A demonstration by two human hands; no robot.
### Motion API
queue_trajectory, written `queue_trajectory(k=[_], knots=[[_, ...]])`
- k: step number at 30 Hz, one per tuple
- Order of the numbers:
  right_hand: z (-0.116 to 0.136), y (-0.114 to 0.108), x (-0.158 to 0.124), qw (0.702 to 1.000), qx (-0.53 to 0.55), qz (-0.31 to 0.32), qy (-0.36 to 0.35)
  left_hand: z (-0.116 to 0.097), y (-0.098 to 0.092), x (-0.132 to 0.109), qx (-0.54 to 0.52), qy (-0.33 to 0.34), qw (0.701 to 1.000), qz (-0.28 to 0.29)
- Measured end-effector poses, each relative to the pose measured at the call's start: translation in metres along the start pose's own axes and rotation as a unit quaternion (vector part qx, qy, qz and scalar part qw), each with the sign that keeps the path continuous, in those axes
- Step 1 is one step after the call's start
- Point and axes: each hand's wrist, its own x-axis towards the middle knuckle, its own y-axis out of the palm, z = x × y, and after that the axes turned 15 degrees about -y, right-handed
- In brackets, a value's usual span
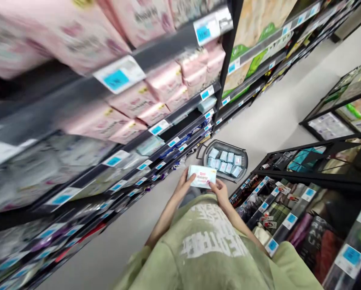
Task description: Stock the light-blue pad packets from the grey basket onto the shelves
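Observation:
A pale blue and white soft package (202, 176) with pink print is held flat in front of my body. My left hand (185, 182) grips its left end, thumb on top. My right hand (219, 190) pinches its lower right corner. What kind of product is inside cannot be read. Just beyond the package, a grey plastic shopping basket (246, 155) stands on the floor. Several small light blue packages (225, 156) lie in rows inside it.
Tall shelves (168, 143) with pink packages (164, 86) and blue-marked price tags run along the left. On the right are lower shelves with folded textiles (299, 197). A grey floor aisle (277, 92) stretches away ahead, with another display stand (331, 121) at its right.

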Motion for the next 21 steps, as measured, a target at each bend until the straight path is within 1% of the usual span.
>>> queue_trajectory(k=[3, 4, 6, 10, 15, 18, 21], knots=[[0.026, 0.004, -0.008, 1.000, 0.001, -0.014, -0.023, 0.007, 0.004, -0.018, -0.074, 0.019, 0.996, 0.041], [0.032, 0.004, -0.008, 0.999, 0.005, -0.015, -0.030, 0.010, 0.005, -0.021, -0.091, 0.021, 0.995, 0.046], [0.040, 0.006, -0.008, 0.999, 0.010, -0.015, -0.040, 0.013, 0.006, -0.027, -0.122, 0.022, 0.992, 0.037], [0.043, 0.013, -0.007, 0.999, 0.004, -0.002, -0.049, 0.010, 0.004, -0.032, -0.174, 0.021, 0.984, 0.020], [0.042, 0.020, -0.011, 0.998, -0.006, 0.006, -0.070, 0.004, -0.003, -0.036, -0.171, 0.037, 0.984, 0.021], [0.046, 0.018, -0.013, 0.997, -0.006, 0.013, -0.078, 0.002, -0.001, -0.037, -0.161, 0.041, 0.986, 0.020], [0.051, 0.012, -0.013, 0.996, -0.003, 0.017, -0.085, -0.001, 0.006, -0.038, -0.155, 0.036, 0.987, 0.026]])
